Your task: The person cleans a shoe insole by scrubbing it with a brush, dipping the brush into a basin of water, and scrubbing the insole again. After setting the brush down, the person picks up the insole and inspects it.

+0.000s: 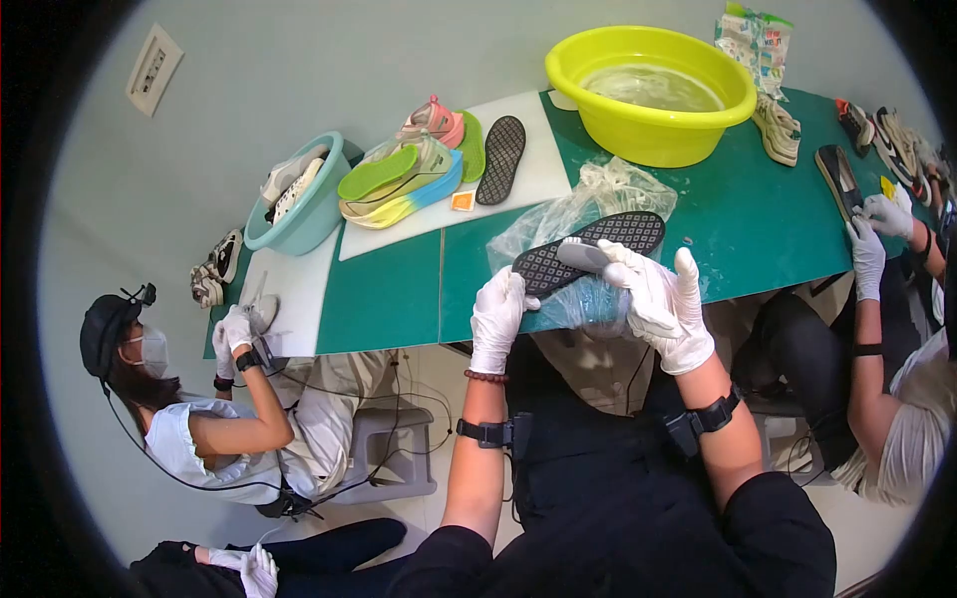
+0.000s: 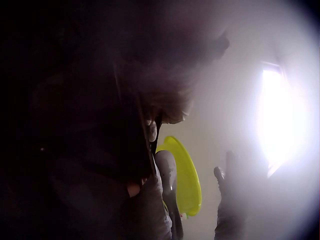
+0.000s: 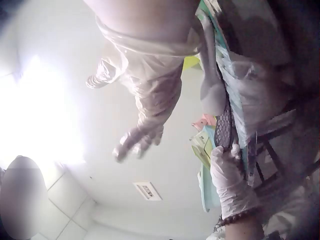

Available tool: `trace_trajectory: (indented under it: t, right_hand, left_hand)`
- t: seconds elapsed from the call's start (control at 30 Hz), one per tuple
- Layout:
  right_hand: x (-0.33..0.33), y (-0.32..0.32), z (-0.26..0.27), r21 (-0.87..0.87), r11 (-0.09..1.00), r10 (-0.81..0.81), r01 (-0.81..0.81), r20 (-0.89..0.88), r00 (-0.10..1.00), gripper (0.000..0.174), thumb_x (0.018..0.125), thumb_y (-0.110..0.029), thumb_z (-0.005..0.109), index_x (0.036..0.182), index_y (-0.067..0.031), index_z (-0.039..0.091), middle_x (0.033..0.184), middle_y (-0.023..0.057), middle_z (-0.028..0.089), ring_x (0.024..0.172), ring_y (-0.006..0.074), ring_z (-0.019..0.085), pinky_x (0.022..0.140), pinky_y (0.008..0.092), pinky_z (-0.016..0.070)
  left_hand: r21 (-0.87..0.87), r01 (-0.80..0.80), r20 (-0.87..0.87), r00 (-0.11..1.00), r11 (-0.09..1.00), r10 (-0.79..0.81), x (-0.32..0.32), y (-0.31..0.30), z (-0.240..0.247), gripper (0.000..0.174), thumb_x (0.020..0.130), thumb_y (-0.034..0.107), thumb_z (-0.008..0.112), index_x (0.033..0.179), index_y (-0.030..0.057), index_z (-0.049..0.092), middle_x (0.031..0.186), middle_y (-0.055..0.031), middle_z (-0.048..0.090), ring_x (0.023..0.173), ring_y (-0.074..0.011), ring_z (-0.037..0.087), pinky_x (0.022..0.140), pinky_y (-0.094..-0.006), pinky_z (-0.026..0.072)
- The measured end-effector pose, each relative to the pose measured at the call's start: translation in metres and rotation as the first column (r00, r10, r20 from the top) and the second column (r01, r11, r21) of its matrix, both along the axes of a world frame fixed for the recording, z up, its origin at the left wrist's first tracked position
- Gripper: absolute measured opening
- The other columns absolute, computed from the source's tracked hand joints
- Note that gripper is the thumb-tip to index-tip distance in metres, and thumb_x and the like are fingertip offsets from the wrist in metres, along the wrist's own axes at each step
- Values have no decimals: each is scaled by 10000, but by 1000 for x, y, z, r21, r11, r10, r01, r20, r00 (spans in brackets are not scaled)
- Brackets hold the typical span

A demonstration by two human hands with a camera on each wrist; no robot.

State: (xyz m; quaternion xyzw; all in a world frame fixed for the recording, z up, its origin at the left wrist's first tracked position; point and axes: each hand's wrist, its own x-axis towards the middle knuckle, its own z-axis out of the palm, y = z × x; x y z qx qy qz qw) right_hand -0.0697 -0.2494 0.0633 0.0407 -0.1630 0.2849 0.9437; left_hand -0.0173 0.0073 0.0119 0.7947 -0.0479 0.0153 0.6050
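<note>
A black sole with a diamond-like pattern (image 1: 634,231) is held over crumpled clear plastic (image 1: 598,299). My gloved left hand (image 1: 498,317) pinches its near left end; the right wrist view shows this hand (image 3: 232,185) at the sole's tip (image 3: 223,127). A smooth grey rounded piece (image 1: 582,256) lies across the sole's middle, also visible in the right wrist view (image 3: 213,95). My gloved right hand (image 1: 668,307) is beside that piece, thumb raised and fingers extended; whether it touches the piece is unclear. Much of the left wrist view is dark.
A yellow basin (image 1: 648,120) with liquid stands at the back. Colourful soles and shoes (image 1: 404,184), another black sole (image 1: 501,159) and a blue basin (image 1: 299,224) are to the left. People work at both sides; a white shoe (image 1: 777,130) stands right of the yellow basin.
</note>
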Motion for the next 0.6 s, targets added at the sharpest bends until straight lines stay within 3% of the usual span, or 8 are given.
trace_trajectory:
  t: [0.1, 0.13, 0.2, 0.3, 0.33, 0.47, 0.6]
  right_hand:
    - [-2, -8, -11, -3, 1000, -22, 22, -56, 998, 530, 1079, -300, 522, 1443, 69, 407, 839, 123, 599, 333, 82, 439, 305, 208, 334]
    - [1, -7, -19, 1, 998, -57, 57, -28, 998, 514, 1092, -294, 492, 1432, 82, 409, 777, 113, 607, 326, 82, 434, 304, 209, 333]
    - [-4, -8, -19, -111, 987, -130, 114, -157, 979, 428, 1129, -307, 385, 1162, 67, 589, 510, 22, 497, 291, 90, 407, 293, 215, 328]
    - [1, -8, -27, -46, 992, -119, 118, -18, 993, 549, 1134, -383, 326, 883, 0, 629, 460, 16, 445, 283, 107, 414, 284, 234, 327]
    - [0, -12, -22, -110, 988, -115, 107, -70, 991, 659, 1136, -433, 249, 664, -78, 540, 436, 9, 404, 266, 128, 372, 277, 267, 304]
    - [3, -22, -23, -191, 965, -200, 180, -96, 975, 657, 1140, -422, 212, 579, -145, 413, 410, 4, 331, 257, 142, 264, 289, 299, 228]
    - [3, -29, -31, -384, 881, -286, 277, 36, 958, 556, 1123, -362, 337, 604, -187, 432, 410, -35, 304, 269, 116, 226, 303, 272, 208]
  left_hand:
    - [-10, 34, 16, 999, 999, -33, 0, 0, -2, 318, 1092, 235, 456, 1165, 6, 665, 845, -13, 697, 658, -77, 654, 618, -221, 483]
    - [-12, 30, 18, 999, 999, -30, -1, 0, -3, 318, 1092, 235, 456, 1162, 6, 666, 836, -9, 692, 656, -76, 653, 615, -221, 481]
    - [-16, 23, 23, 999, 1000, -23, -1, -1, -1, 318, 1091, 234, 457, 1155, 5, 668, 817, 0, 680, 652, -74, 651, 608, -222, 475]
    - [41, 23, 16, 1000, 999, -24, -1, -1, 2, 319, 1090, 230, 456, 1156, 2, 670, 797, 9, 664, 645, -71, 648, 599, -225, 468]
    - [44, 23, 27, 999, 999, -24, -1, 0, 1, 318, 1089, 228, 458, 1156, 1, 671, 791, 11, 660, 642, -70, 646, 598, -225, 466]
    - [32, 19, 38, 999, 999, -20, 0, 0, -1, 313, 1087, 224, 465, 1160, 0, 672, 771, 16, 647, 634, -66, 636, 596, -224, 464]
    - [30, 12, 43, 999, 999, -13, 1, 0, -4, 312, 1086, 228, 472, 1163, 1, 672, 772, 13, 652, 634, -62, 630, 601, -222, 464]
